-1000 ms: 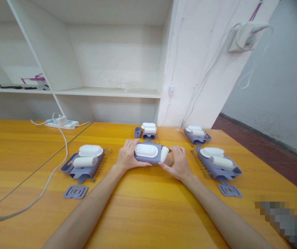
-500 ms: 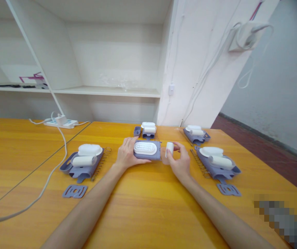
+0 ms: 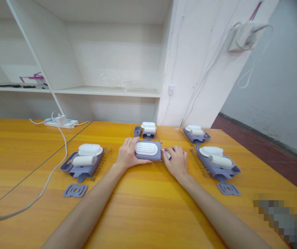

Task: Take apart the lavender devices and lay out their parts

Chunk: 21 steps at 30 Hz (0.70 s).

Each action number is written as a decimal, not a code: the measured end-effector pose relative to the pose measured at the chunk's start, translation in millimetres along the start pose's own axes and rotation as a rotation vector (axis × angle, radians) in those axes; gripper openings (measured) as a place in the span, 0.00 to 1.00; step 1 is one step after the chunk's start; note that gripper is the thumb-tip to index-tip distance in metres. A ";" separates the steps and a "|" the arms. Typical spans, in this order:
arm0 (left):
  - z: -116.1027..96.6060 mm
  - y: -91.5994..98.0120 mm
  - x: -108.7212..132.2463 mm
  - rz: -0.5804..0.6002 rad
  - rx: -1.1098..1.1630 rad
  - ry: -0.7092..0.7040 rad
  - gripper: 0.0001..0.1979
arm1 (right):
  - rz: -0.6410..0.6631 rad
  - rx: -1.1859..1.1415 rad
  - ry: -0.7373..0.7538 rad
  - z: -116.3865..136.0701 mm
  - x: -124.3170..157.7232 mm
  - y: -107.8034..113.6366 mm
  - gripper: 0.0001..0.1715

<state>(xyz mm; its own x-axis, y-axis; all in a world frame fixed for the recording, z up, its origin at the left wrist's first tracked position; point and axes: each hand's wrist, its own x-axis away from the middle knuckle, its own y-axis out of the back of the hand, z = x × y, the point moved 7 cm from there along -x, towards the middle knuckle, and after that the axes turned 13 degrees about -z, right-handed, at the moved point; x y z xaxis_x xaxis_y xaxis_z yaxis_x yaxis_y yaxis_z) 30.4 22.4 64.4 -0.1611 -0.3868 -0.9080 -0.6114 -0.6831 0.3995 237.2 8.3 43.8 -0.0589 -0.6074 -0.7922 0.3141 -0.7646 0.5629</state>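
Observation:
My left hand is closed around the left end of a grey-purple plastic holder, lifted over the table. On the holder's face lies a white oval piece with a bumpy, bristle-like middle. At the holder's right end, my right hand has its fingers closed on a small white cylinder, tilted and mostly covered by the fingers. Whether the cylinder touches the holder's open end, I cannot tell. Just behind the holder sits a similar set of grey parts with a white roll.
Like sets of grey parts with white rolls lie at left, right and back right. Flat grey plates and metal springs lie beside them. A power strip and its cable cross the left side.
My right hand has moved left against the holder's end, and the white cylinder has gone from upright to tilted. The left hand and holder have barely moved.

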 end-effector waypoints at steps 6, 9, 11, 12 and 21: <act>2.6 0.6 -0.4 -0.006 -0.011 0.045 0.49 | 0.115 0.003 0.217 15.5 10.0 -0.9 0.22; 2.6 0.8 -0.7 -0.002 -0.006 0.059 0.49 | 0.137 0.012 0.231 11.4 15.6 -7.4 0.26; 2.7 0.4 -0.5 0.004 -0.005 0.062 0.50 | 0.139 0.002 0.235 8.1 18.3 -12.6 0.27; 2.9 0.0 -0.3 0.008 -0.006 0.063 0.50 | 0.139 -0.006 0.236 6.6 19.2 -15.0 0.28; 5.8 -0.9 0.6 0.018 -0.001 0.083 0.49 | 0.065 -0.087 0.194 10.3 11.0 -1.4 0.43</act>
<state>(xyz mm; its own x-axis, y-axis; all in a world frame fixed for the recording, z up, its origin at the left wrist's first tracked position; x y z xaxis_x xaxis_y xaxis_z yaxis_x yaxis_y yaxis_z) 26.3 26.4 62.8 -0.1078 -0.4491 -0.8869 -0.6085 -0.6757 0.4162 226.4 0.6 36.7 0.1448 -0.5954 -0.7902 0.3923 -0.6986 0.5983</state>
